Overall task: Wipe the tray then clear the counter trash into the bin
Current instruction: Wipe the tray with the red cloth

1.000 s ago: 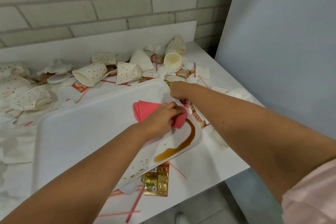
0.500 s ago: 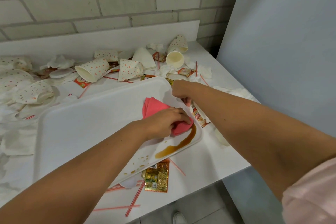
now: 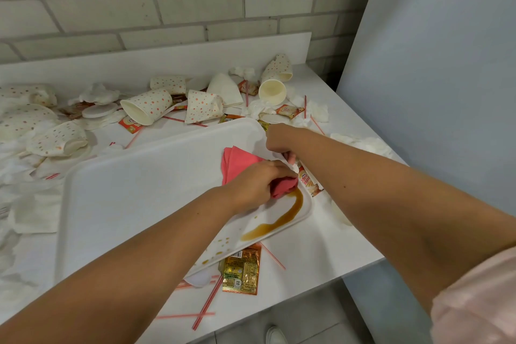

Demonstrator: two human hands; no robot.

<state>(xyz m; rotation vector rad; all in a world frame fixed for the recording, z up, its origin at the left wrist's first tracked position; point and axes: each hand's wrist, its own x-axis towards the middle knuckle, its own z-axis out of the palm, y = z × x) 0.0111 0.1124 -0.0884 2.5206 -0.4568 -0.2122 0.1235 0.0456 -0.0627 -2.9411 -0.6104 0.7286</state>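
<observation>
Your left hand (image 3: 257, 184) is on the white tray (image 3: 134, 190), fingers curled round the bunched pink cloth (image 3: 240, 162), pressing it down at the far end of the brown spill (image 3: 282, 220). Spill runs from the cloth along the tray's right edge toward the near corner, small brown drops beside it closer to you. Your right hand (image 3: 279, 142) grips the tray's far right rim, fingers curled over the edge, just beside the cloth. Tray lies flat on the white worktop (image 3: 321, 254), its near corner overlapping a gold sachet (image 3: 242, 271); a creamer sachet (image 3: 308, 180) sits just off the right rim, partly hidden by your right forearm. Trash lies behind and left of the tray: a dotted paper cup (image 3: 148, 106) on its side, a plain cup (image 3: 272, 92) with its mouth toward you, crumpled napkins (image 3: 36, 212) at the left, more sachets between the cups. Red-striped straws (image 3: 206, 304) lie crossed at the worktop's near edge
</observation>
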